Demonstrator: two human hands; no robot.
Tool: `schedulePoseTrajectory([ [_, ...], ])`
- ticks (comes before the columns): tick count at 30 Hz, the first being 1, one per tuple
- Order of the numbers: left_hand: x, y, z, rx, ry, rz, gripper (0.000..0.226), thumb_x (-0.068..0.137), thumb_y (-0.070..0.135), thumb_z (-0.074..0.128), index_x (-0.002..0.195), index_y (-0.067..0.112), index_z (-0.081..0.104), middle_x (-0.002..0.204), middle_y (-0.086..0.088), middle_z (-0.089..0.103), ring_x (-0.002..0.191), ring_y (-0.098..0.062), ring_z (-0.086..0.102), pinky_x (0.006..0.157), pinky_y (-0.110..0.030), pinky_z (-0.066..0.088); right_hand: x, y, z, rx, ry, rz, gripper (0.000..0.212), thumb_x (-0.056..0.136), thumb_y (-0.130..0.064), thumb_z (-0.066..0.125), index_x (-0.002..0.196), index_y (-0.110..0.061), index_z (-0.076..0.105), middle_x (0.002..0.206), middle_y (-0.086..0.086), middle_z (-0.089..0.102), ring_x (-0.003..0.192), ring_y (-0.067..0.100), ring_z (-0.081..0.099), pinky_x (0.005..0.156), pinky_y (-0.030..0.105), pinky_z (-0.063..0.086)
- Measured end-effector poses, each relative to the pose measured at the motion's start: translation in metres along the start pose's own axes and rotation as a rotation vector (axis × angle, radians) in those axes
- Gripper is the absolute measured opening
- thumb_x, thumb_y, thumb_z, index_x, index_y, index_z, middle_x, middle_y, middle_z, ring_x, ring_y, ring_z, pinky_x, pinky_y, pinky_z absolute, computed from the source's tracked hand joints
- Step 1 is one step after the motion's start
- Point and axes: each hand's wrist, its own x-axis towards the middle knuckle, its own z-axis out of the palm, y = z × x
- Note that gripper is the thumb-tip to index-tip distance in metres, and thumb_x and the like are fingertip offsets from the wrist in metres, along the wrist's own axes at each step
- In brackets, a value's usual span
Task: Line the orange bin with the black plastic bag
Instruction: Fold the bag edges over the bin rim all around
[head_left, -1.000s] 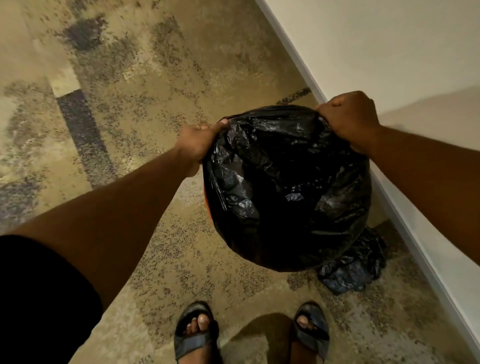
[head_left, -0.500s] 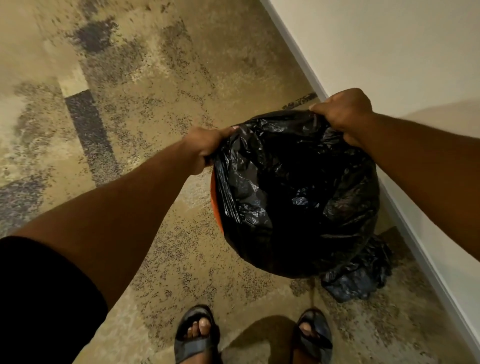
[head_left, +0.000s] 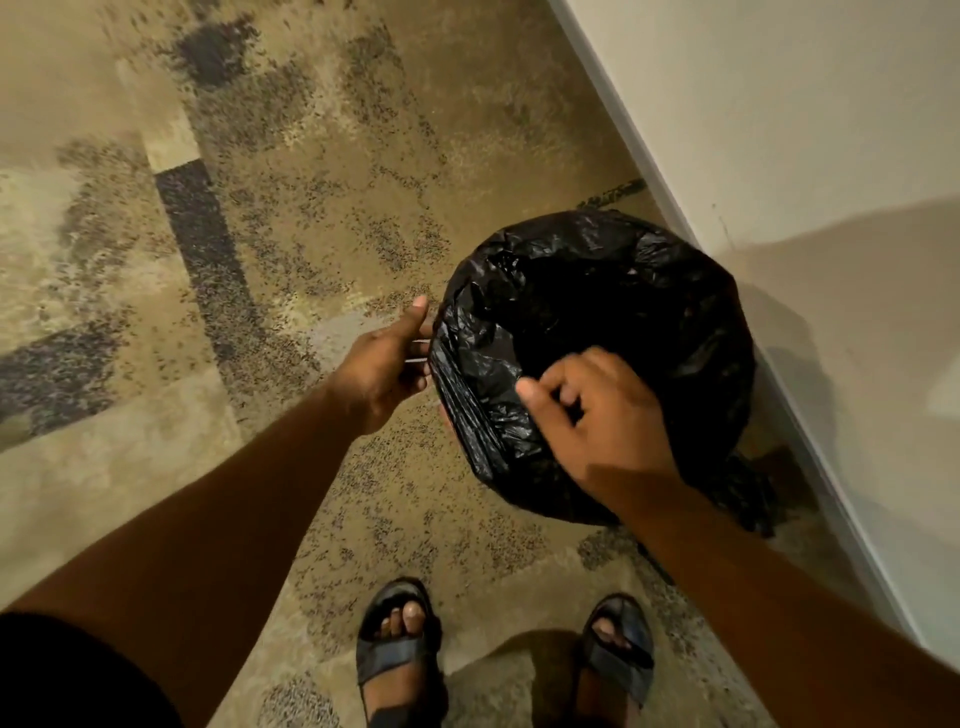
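Observation:
The black plastic bag (head_left: 623, 291) is spread over the round bin's mouth, with its edge folded down the outside. The bag covers the orange bin, and I cannot make out any orange. My left hand (head_left: 384, 364) is at the bin's left side, thumb up and fingers curled on the folded bag edge. My right hand (head_left: 597, 426) is over the near rim with its fingers loosely bent and blurred. Whether it grips the plastic is unclear.
A white wall (head_left: 779, 130) with a baseboard runs close along the bin's right side. Another crumpled black bag (head_left: 748, 499) lies on the patterned carpet between bin and wall. My sandalled feet (head_left: 400, 639) stand just in front of the bin.
My right hand left the far rim and came over to the near rim. The left hand slid down the bin's left side. The bag now sits lower and flatter over the bin.

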Motion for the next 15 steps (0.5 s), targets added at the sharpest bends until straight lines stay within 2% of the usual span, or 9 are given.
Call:
schedulePoseTrajectory([
  [2,-0.015,-0.009,-0.005,0.000,0.016,0.041,0.047,0.082,0.064,0.066,0.090,0.018,0.067,0.072,0.005,0.060,0.060,-0.009,0.051,0.057,-0.024,0.043,-0.023,-0.014,0.011,0.031,-0.015,-0.017,0.033,0.091,-0.050,0.061,0.078,-0.020,0.060,0.076,-0.011,0.044,0.074,0.006,0.043,0.063,0.017,0.034],
  [4,-0.030,-0.019,-0.007,0.041,-0.041,0.072,0.047,0.077,0.064,0.071,0.085,0.019,0.062,0.068,0.007,0.057,0.056,-0.008,0.050,0.052,-0.023,0.043,-0.037,-0.026,0.017,-0.008,-0.051,-0.033,0.035,0.089,-0.051,0.063,0.079,-0.018,0.064,0.078,-0.008,0.051,0.076,0.011,0.049,0.066,0.027,0.041],
  [7,-0.047,-0.032,-0.006,0.049,-0.117,0.110,0.033,0.080,0.046,0.078,0.083,0.017,0.062,0.072,0.002,0.063,0.058,-0.012,0.054,0.052,-0.024,0.046,-0.046,-0.037,0.025,-0.177,-0.173,-0.010,0.035,0.091,-0.050,0.059,0.098,-0.016,0.069,0.094,0.001,0.063,0.090,0.021,0.056,0.076,0.037,0.046],
  [9,-0.057,-0.039,-0.004,0.045,-0.091,0.129,0.026,0.081,0.035,0.079,0.083,0.013,0.064,0.075,-0.002,0.066,0.060,-0.015,0.056,0.053,-0.025,0.049,-0.050,-0.041,0.027,-0.251,-0.204,-0.006,0.027,0.093,-0.039,0.057,0.102,-0.016,0.069,0.098,0.003,0.066,0.094,0.025,0.057,0.078,0.039,0.045],
  [12,-0.072,-0.047,0.001,0.079,-0.058,0.159,0.032,0.082,0.035,0.077,0.088,0.006,0.065,0.078,-0.006,0.069,0.061,-0.018,0.060,0.056,-0.027,0.053,-0.053,-0.048,0.029,-0.271,-0.187,0.039,0.016,0.094,-0.027,0.056,0.100,-0.017,0.067,0.096,0.003,0.068,0.092,0.028,0.060,0.076,0.039,0.044],
  [15,-0.081,-0.052,0.014,0.190,0.032,0.208,0.035,0.084,0.036,0.077,0.087,0.004,0.065,0.073,-0.003,0.069,0.060,-0.014,0.064,0.057,-0.025,0.056,-0.056,-0.052,0.031,-0.222,-0.177,0.186,0.024,0.092,-0.037,0.060,0.112,-0.022,0.058,0.102,0.000,0.069,0.098,0.026,0.060,0.079,0.040,0.046],
])
